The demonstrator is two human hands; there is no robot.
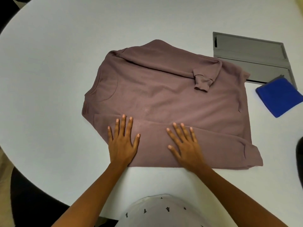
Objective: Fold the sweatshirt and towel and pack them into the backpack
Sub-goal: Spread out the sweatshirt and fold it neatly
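Nearest me, both palms lie flat on the near folded band of the mauve sweatshirt (164,99), fingers spread and gripping nothing. My left hand (123,141) presses near the collar end and my right hand (185,145) sits just beside it toward the middle. Under them the near sleeve is folded in along the body, and its edge runs left to right just beyond my fingertips (123,116).

The garment's long axis lies across me: neckline to my left, hem to my right. I judge that the next fold must carry one end over the other along that line. My left hand is nearer the collar, my right nearer the hem, though the hem edge is well apart from it and I would have to slide that way first.

Farther out, the other sleeve is folded across the far side, its ribbed cuff (202,83) lying on top toward the right.

Beyond the hem, on the white round table (57,63), a blue towel (279,97) lies folded, apart from the sweatshirt and overlapping the corner of a grey recessed panel (250,53) set in the tabletop. At the right edge a dark shape shows; I cannot tell whether it is the backpack.

I can read no brand, label or writing on anything. My white shirt (164,212) carries only small dark motifs.
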